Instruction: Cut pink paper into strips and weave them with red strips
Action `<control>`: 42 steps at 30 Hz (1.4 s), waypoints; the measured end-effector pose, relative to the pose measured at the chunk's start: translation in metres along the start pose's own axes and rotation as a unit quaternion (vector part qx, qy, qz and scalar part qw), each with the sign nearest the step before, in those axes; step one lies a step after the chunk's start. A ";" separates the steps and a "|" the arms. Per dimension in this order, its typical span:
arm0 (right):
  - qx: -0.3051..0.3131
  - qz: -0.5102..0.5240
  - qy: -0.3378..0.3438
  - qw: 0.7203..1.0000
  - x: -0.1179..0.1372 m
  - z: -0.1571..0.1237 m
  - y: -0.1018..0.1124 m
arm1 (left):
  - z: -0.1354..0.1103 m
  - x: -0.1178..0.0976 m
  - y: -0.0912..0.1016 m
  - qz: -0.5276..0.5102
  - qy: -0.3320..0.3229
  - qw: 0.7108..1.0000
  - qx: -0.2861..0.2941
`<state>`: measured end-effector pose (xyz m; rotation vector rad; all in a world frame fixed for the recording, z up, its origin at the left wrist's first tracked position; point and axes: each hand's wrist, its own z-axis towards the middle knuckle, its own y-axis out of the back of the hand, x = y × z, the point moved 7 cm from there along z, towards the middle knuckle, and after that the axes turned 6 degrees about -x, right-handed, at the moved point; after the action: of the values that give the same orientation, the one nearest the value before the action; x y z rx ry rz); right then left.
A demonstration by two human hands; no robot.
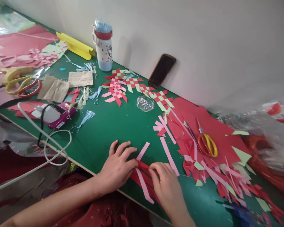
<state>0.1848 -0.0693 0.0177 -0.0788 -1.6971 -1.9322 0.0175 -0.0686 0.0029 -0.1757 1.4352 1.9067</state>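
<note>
My left hand (119,162) lies over the near table edge, outer fingers spread, its index finger pressed on red paper strips (144,165); its thumb is mostly hidden. From the right, my right hand (165,181) pinches the same red paper between thumb and index finger. A pink paper strip (144,186) crosses over the red strips, and another pink strip (143,150) sticks out beyond them. To the right of my hands lie loose pink strips (169,154). Farther back are woven checkered paper pieces (117,91) in red, pink and pale green.
Scissors (207,142) rest on red sheets (217,126) among paper scraps. A clear dish of beads (145,103), a phone (162,70) against the wall and a bottle (104,47) stand behind. At left are a purple device (63,116), a white cable (54,142), tassels (85,118) and more scissors (21,85).
</note>
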 end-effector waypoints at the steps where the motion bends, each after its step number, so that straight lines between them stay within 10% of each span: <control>1: -0.002 -0.002 -0.004 1.000 -0.001 0.001 0.002 | 0.000 0.000 0.001 0.001 -0.001 1.000 -0.002; 18: 0.138 0.290 -0.236 0.917 0.001 0.027 0.004 | -0.001 0.000 -0.003 0.020 -0.008 1.000 -0.012; 26: 0.022 0.490 -0.168 0.855 -0.005 0.012 0.042 | 0.000 0.002 -0.004 0.028 -0.006 1.000 -0.009; 35: 0.015 0.502 -0.099 0.859 -0.014 -0.006 0.032 | -0.002 0.004 -0.007 0.003 0.001 1.000 0.000; 42: -0.015 0.333 -0.274 0.902 -0.011 -0.005 0.023 | 0.001 0.004 -0.002 -0.032 0.026 0.999 -0.007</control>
<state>0.2059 -0.0703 0.0327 -1.1533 -1.6505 -1.4679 0.0161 -0.0662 0.0001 -0.2767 1.4326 1.8731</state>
